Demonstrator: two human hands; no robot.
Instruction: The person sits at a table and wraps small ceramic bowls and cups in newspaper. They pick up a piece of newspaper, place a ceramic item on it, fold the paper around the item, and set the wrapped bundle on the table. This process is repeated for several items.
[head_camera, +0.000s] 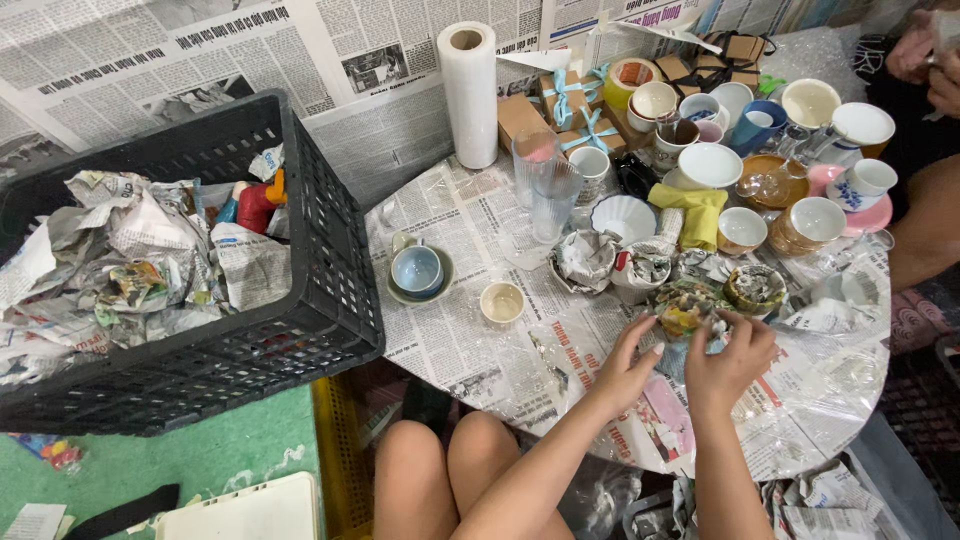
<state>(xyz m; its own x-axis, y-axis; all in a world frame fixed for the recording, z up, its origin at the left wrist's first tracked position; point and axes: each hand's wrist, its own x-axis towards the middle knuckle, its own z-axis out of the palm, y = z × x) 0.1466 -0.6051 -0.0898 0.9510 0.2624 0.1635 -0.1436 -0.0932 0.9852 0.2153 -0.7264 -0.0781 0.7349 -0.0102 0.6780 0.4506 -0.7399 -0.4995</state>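
Note:
My left hand (625, 365) and my right hand (730, 358) both grip a small object wrapped in crumpled coloured newspaper (685, 308) on the newspaper-covered round table (470, 360). Just behind it stand other paper-stuffed bowls: one at the left (585, 260), one in the middle (642, 265) and one at the right (755, 288). A small cream cup (502, 302) sits left of my hands. Further left a blue cup rests on a saucer (417, 271).
A black plastic crate (320, 290) full of crumpled newspaper stands at the left. A white plastic-wrap roll (469, 92) stands at the back, beside two clear glasses (545, 185). Several cups, bowls (708, 165) and ribboned boxes (575, 100) crowd the far right. Another person's arm (930, 200) is at the right edge.

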